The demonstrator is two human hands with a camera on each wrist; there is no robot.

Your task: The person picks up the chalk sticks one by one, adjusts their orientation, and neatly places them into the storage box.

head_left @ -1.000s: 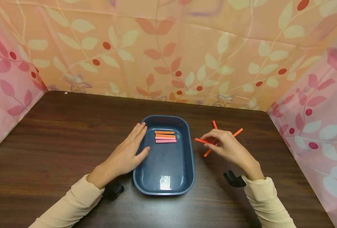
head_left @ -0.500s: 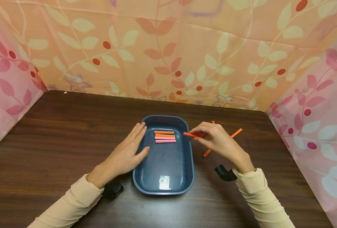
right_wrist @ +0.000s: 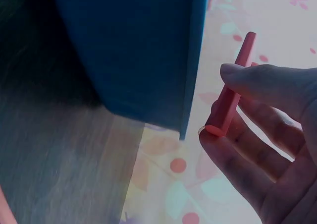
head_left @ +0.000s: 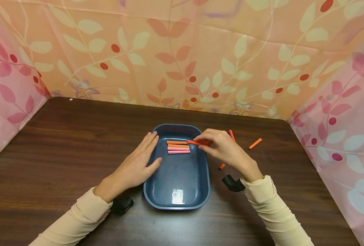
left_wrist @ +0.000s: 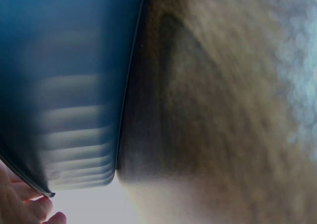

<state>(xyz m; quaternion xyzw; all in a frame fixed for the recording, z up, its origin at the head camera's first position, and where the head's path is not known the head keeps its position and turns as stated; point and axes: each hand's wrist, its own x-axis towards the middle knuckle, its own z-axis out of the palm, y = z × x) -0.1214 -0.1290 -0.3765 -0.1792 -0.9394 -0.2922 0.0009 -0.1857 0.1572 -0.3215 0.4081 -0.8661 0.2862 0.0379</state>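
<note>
A dark blue plastic tray (head_left: 176, 201) stands on the table. Inside it, near the far end, two orange and two pink crayon-like sticks (head_left: 178, 152) lie side by side. My right hand (head_left: 228, 148) pinches a slim red crayon-like stick (head_left: 195, 142) between thumb and fingers, over the tray's right rim. In the right wrist view the red stick slants upward, its flat near end close to a fingertip. My left hand (head_left: 135, 167) lies along the tray's left rim with fingers extended. In the left wrist view some fingertips (left_wrist: 38, 207) show at the rim.
On the table (head_left: 77, 147) right of the tray lie another red stick (head_left: 232, 135) and an orange stick (head_left: 255, 144). An orange end (head_left: 222, 166) shows below my right hand. Floral curtains (head_left: 175, 51) enclose the table's back and sides.
My right hand has carried the red stick leftward from the table, across the tray's right rim to beside the orange sticks. The left hand keeps its place.
</note>
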